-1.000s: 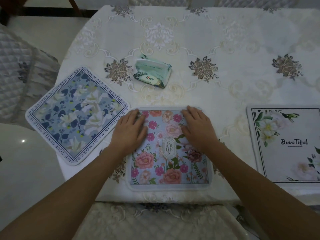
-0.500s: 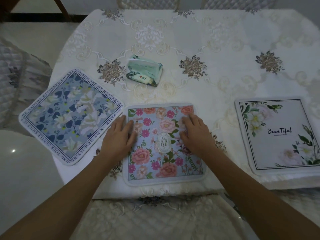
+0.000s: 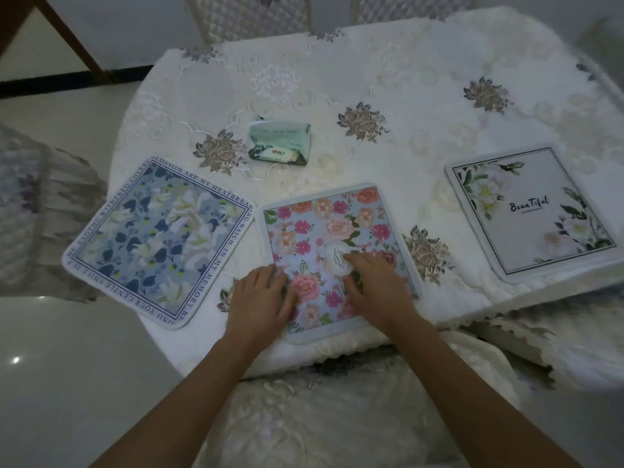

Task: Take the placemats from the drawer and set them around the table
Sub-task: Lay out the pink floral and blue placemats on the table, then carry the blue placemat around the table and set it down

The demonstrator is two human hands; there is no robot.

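Three placemats lie along the near edge of the round table (image 3: 388,69). The middle one, a pink-flower placemat (image 3: 324,228), sits in front of me. My left hand (image 3: 261,298) rests flat on its lower left edge, fingers spread. My right hand (image 3: 376,287) lies flat on its lower middle, fingers together, covering part of the print. A blue-flower placemat (image 3: 158,238) with a text border lies at the left, turned at an angle. At the right lies a white placemat (image 3: 531,211) with the word "Beautiful". Neither hand grips anything.
A green pack of tissues (image 3: 278,143) lies behind the mats toward the table's middle. Padded chairs stand at the far side (image 3: 253,18), at the left (image 3: 40,211) and right below me (image 3: 337,417). A lace tablecloth hangs over the table's rim.
Both hands have slid toward me over the pink-flower placemat, from its upper half to its lower edge. The view has tilted and pulled back.
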